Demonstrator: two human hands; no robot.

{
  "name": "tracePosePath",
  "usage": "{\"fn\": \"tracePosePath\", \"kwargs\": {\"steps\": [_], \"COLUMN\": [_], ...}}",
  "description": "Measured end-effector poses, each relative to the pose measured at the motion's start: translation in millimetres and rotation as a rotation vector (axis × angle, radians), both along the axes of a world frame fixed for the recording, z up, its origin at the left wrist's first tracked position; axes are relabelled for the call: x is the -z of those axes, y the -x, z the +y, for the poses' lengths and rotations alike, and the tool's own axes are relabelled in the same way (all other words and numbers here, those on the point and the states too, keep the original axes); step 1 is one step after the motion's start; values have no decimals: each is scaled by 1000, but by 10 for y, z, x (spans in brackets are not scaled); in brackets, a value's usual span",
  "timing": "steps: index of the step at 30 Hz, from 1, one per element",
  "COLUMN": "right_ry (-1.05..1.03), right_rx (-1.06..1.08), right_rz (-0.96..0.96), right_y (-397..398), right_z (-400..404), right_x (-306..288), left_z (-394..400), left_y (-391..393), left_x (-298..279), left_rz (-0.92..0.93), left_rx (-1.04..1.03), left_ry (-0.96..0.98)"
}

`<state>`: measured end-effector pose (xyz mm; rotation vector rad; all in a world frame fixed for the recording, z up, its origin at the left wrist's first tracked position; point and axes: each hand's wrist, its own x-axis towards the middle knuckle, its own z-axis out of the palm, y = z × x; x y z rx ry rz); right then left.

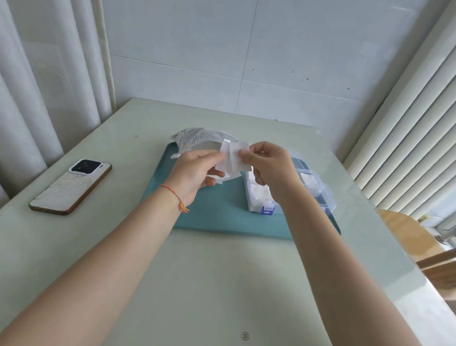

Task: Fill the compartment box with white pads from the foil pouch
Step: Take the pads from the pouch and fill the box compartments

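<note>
A silvery foil pouch [197, 137] with dark print lies open at the far left of the teal mat [220, 214]. Above the mat, my left hand [195, 171] and my right hand [269, 164] each pinch the same few white pads [234, 157], held up between them just right of the pouch mouth. The clear compartment box [312, 187] with a blue latch sits on the mat's right side, under and behind my right hand. Several of its compartments hold white pads; part of it is hidden by my wrist.
A phone [69, 187] lies face down on the pale table [216, 290] to the left. Curtains hang at the left, window blinds at the right, and a wooden chair [412, 235] stands past the table's right edge.
</note>
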<state>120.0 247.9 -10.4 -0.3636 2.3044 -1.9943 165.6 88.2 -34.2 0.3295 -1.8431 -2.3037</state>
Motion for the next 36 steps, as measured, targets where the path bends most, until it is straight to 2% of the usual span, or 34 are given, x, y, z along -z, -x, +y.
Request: {"fn": "tracePosePath", "kwargs": {"steps": [3, 5, 10, 14, 24, 29, 32, 34, 36], "right_ry": [64, 111, 29, 60, -60, -61, -135, -186, -233], "right_rx": [22, 0, 75, 107, 103, 97, 56, 90, 129], "right_rz": [-45, -90, -69, -55, -10, -27, -74, -65, -49], "right_y": [-11, -31, -77, -72, -63, -49, -31, -19, 11], "right_z": [74, 91, 72, 120, 218, 305, 403, 474, 537], "right_x": [30, 53, 157, 172, 178, 188, 181, 176, 174], "left_z": [58, 119, 295, 356, 414, 482, 502, 524, 541], "left_y": [25, 25, 19, 29, 44, 88, 121, 146, 184], "left_x": [55, 57, 44, 59, 42, 123, 137, 130, 138], "left_rz": [-21, -6, 52, 34, 10, 29, -12, -56, -73], "left_rx": [-36, 17, 203, 200, 212, 199, 182, 160, 113], "left_ry": [-29, -91, -259, -339, -322, -190, -122, -22, 160]}}
